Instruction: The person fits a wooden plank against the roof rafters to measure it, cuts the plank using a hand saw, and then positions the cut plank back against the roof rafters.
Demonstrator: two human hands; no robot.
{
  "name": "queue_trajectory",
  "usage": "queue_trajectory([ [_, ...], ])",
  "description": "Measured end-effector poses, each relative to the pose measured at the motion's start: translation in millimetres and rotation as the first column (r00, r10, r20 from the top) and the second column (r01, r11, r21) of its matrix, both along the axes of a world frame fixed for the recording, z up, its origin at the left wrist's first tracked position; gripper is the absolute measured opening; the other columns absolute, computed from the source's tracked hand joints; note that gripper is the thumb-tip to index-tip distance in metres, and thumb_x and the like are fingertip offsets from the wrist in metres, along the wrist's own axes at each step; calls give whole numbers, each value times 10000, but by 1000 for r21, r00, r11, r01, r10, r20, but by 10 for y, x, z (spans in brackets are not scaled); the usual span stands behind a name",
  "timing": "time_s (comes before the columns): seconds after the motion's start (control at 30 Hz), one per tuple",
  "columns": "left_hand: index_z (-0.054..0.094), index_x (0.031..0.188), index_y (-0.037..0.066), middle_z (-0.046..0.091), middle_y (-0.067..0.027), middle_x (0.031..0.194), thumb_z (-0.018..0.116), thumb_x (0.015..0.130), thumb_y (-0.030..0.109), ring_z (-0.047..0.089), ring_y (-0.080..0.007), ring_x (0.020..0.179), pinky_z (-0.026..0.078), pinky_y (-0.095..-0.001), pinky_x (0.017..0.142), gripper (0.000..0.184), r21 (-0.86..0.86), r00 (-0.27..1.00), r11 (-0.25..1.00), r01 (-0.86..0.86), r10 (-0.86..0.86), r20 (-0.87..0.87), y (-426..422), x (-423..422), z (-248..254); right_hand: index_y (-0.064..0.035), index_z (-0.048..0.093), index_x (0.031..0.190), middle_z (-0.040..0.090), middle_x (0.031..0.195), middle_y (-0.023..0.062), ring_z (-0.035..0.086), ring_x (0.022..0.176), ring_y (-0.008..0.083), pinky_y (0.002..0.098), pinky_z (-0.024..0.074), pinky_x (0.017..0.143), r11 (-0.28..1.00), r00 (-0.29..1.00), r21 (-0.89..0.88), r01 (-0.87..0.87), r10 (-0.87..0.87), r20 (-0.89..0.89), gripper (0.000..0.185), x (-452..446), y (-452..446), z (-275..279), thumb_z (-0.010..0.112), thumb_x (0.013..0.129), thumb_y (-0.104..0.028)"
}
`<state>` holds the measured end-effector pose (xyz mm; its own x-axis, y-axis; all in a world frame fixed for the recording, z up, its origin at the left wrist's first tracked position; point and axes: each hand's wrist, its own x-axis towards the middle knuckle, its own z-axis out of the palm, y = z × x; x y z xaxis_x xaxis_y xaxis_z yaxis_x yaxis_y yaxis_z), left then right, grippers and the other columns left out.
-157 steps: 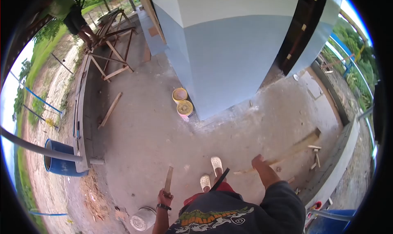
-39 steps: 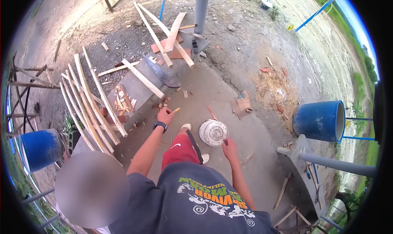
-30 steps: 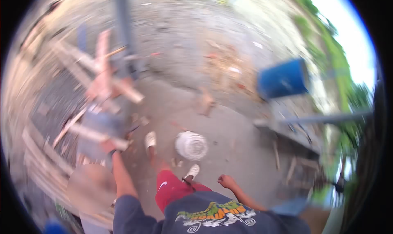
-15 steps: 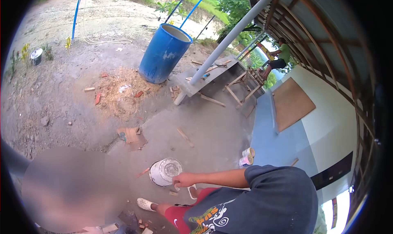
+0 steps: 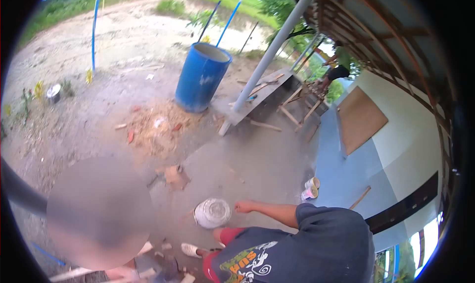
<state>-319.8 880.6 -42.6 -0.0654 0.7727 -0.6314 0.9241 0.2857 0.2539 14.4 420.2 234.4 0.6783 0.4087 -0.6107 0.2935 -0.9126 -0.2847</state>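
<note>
My right hand [image 5: 242, 206] is at the end of my outstretched arm, just to the right of an overturned-looking whitish bucket [image 5: 213, 213]. Its fingers look curled in, and nothing shows in them. A small gap separates the hand from the bucket. I cannot make out my left hand. At the bottom left, beneath a large blurred patch, skin shows beside pale wood pieces [image 5: 79, 273]; whose it is cannot be told. My pale shoe [image 5: 190, 250] stands on the concrete below the bucket.
A blue barrel [image 5: 203, 77] stands beyond the concrete edge, near a grey post [image 5: 274, 50] and low ledge [image 5: 262, 97]. Two paint pails [image 5: 310, 189] sit by the blue-and-white wall [image 5: 356, 179]. Torn cardboard [image 5: 176, 177] lies on the floor. A person [image 5: 339, 67] is on a wooden frame.
Over the last half second my right hand has moved from over the bucket to its right side. Earlier, the view swung from the lumber pile towards the barrel and wall, and my left hand left view.
</note>
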Motion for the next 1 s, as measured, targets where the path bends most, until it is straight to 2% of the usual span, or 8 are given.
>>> queue_trajectory([
  [0.1, 749, 1018, 17, 739, -197, 1063, 600, 906, 209, 731, -296, 972, 575, -463, 792, 268, -26, 996, 996, -90, 91, 10, 44, -725, 152, -62, 720, 1091, 737, 970, 171, 703, 905, 333, 446, 554, 793, 997, 997, -42, 66, -67, -37, 313, 69, -240, -89, 640, 892, -291],
  [0.17, 758, 1033, 44, 741, -183, 1079, 624, 893, 220, 727, -296, 1003, 576, -453, 805, 261, -123, 952, 959, 254, -270, -141, 18, -801, 283, -57, 731, 1055, 737, 924, 174, 712, 870, 330, 443, 563, 778, 992, 989, 25, 126, -123, -84, 303, -39, -202, -99, 655, 882, -294],
  [0.23, 773, 1055, 99, 745, -152, 1097, 677, 864, 256, 718, -300, 1052, 578, -435, 825, 265, -223, 594, 655, 722, -753, -284, -14, -661, 469, -52, 741, 991, 736, 905, 175, 713, 856, 345, 451, 563, 788, 983, 983, 11, 181, -181, 1, 297, -22, -277, -69, 654, 873, -310],
  [0.27, 780, 1055, 122, 749, -125, 1100, 693, 852, 263, 712, -304, 1069, 579, -427, 837, 262, -312, 298, 401, 861, -896, -329, -56, -472, 658, -55, 745, 966, 735, 897, 176, 710, 849, 354, 457, 563, 793, 995, 994, 12, 100, -101, 51, 294, -30, -352, -243, 647, 866, -315],
  [0.43, 776, 1001, 117, 760, -104, 995, 562, 925, 314, 728, -276, 972, 566, -424, 825, 301, -229, 149, 163, 960, -986, -76, -157, -5, 997, -78, 758, 945, 729, 954, 189, 692, 912, 381, 487, 544, 829, 995, 995, -20, 94, -94, 31, 295, 160, -237, -545, 611, 831, -307],
  [0.63, 739, 929, 71, 731, -132, 875, 516, 941, 330, 714, -283, 860, 560, -424, 768, 341, -326, 577, 489, 809, -766, 284, 9, 1264, 873, -68, 763, 950, 732, 928, 188, 695, 907, 375, 484, 541, 832, 977, 976, 76, 199, -205, 71, 305, 873, 150, -572, 614, 828, -305],
  [0.87, 695, 845, 18, 698, -164, 734, 462, 960, 348, 698, -292, 729, 554, -424, 702, 421, -359, 828, 758, 545, -419, 372, 558, 3161, 839, -76, 767, 935, 733, 839, 166, 709, 835, 349, 467, 547, 809, 957, 955, 154, 247, -267, 130, 312, 2255, 499, -761, 612, 856, -336],
  [1.0, 610, 792, -17, 640, -160, 639, 424, 979, 367, 633, -283, 588, 526, -417, 609, 466, 16, 822, 910, 414, -381, 422, 900, 4413, 818, -55, 746, 901, 728, 887, 187, 701, 902, 358, 470, 541, 823, 913, 942, 249, 323, -335, 7, 345, 3084, 839, -500, 589, 907, -361],
])
